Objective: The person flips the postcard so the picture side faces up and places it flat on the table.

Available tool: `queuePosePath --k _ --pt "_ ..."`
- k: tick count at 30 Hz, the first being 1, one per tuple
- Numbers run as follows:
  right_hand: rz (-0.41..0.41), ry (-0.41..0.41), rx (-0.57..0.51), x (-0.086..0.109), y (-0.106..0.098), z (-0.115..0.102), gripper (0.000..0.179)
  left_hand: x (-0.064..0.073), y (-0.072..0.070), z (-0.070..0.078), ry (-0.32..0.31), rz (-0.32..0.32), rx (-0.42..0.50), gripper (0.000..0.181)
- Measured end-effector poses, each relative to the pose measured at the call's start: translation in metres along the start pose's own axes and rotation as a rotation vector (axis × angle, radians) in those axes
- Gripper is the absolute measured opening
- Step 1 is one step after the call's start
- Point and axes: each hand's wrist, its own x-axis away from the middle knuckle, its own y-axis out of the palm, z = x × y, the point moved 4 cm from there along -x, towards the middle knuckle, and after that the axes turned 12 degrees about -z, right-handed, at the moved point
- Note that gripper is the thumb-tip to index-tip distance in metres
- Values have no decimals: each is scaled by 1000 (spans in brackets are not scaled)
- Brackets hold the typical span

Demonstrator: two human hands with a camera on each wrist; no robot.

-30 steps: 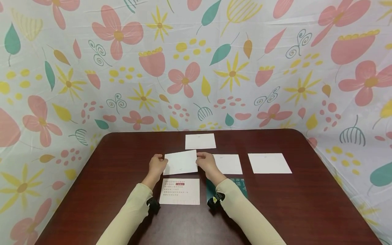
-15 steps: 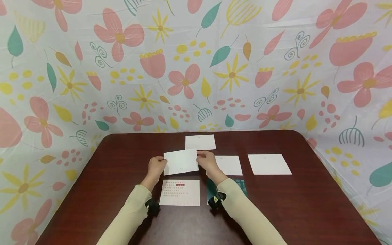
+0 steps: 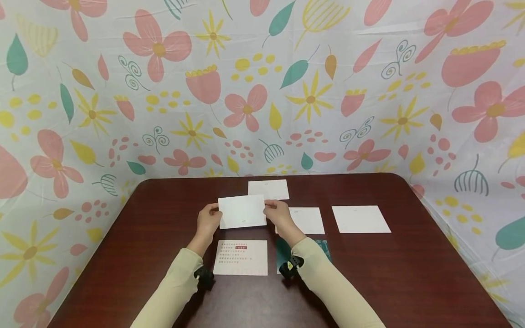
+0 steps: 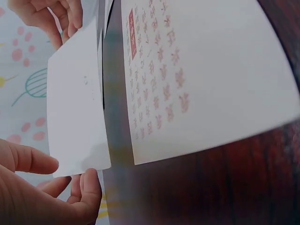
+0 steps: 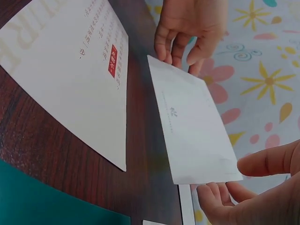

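Note:
Between both hands a white card (image 3: 243, 212) is held up off the table, tilted toward the head camera, with a small grey mark near its lower edge. My left hand (image 3: 208, 225) pinches its left edge between thumb and fingers. At the opposite edge my right hand (image 3: 282, 220) pinches it the same way. In the left wrist view the card (image 4: 77, 108) stands steeply; in the right wrist view the card (image 5: 194, 124) shows faint print. Just below it on the table lies a cream card (image 3: 240, 258) with red printed characters and a red label.
A teal card (image 3: 324, 248) lies partly under my right forearm. White cards lie at the back (image 3: 268, 189), beside my right hand (image 3: 307, 220) and farther right (image 3: 361, 219). The dark wooden table (image 3: 410, 273) meets a floral cloth (image 3: 246, 109) behind.
The held white card has risen and tilted more upright, its upper edge now covering part of the back card. Both hands still pinch it and have moved slightly up.

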Motion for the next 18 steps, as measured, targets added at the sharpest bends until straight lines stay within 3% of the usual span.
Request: queuePosePath --k 9,18 --pt "18 -18 0 -1 0 -3 36 3 -1 3 18 0 71 40" --pt "68 -101 -76 3 -4 -5 38 8 -2 7 41 29 157 45"
